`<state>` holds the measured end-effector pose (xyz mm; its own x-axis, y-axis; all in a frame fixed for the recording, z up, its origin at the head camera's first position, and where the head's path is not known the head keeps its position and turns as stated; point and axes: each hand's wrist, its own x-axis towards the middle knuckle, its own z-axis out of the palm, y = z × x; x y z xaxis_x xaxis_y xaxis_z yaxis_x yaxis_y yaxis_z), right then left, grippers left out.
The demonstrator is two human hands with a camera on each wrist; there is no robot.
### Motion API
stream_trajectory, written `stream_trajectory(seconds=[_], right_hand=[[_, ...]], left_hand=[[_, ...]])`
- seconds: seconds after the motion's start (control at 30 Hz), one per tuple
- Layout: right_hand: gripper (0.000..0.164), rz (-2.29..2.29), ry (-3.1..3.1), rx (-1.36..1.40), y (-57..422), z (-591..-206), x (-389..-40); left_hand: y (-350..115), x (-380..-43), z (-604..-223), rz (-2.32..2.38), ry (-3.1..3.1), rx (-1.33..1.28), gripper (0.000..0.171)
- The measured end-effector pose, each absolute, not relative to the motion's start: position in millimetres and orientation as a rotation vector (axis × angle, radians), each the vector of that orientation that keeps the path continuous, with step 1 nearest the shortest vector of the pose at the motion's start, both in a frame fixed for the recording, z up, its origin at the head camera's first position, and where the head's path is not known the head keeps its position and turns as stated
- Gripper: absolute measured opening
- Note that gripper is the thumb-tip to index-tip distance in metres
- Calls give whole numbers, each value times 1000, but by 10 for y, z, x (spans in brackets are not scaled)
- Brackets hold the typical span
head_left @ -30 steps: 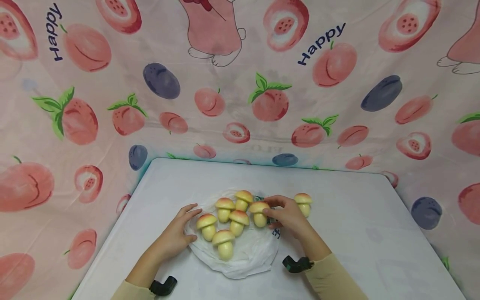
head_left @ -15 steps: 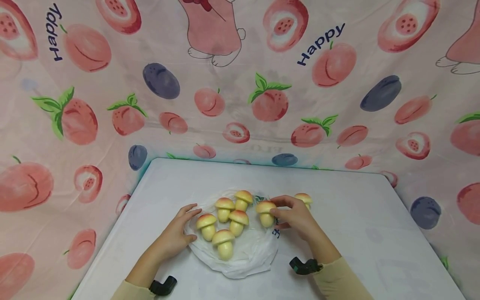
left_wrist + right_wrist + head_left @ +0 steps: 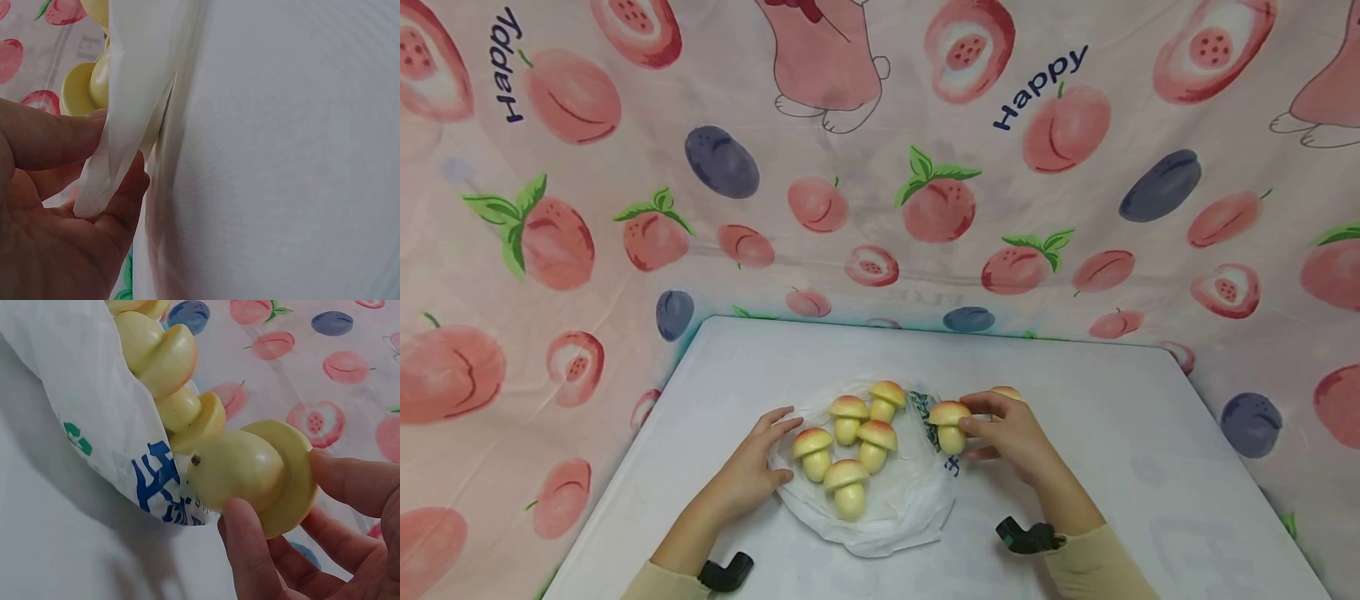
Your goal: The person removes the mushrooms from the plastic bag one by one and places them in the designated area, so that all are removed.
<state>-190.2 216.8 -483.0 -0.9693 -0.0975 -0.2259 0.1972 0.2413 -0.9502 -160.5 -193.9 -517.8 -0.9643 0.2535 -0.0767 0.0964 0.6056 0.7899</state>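
Note:
A toy mushroom (image 3: 950,427) with a yellow stem and orange-tinged cap is gripped by the cap in my right hand (image 3: 1011,433), at the right rim of a white plastic bag (image 3: 902,525). The right wrist view shows the stem end of this mushroom (image 3: 234,469), with fingers and thumb round it. Several matching mushrooms (image 3: 850,492) sit on the opened bag. My left hand (image 3: 748,475) is at the bag's left rim; in the left wrist view the bag's edge (image 3: 125,125) lies between its thumb and fingers. Another mushroom (image 3: 1006,392) is mostly hidden behind the right hand.
The white table (image 3: 1150,500) carries the bag near its middle. A cloth printed with peaches (image 3: 940,208) hangs behind and beside the table. Black wrist devices (image 3: 1028,536) sit on both forearms.
My right hand has moved right with the mushroom, from the bag's inner area to its right rim. The lone mushroom behind is now more covered by that hand. The left hand has stayed put.

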Motion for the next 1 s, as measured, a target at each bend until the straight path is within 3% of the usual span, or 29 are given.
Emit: stream_trajectory(seconds=[1.0], right_hand=[[55,-1751,2353,100,2830,-4709,-1720]], left_hand=[[-1941,-1599,-5163,1295,2641,287,76]])
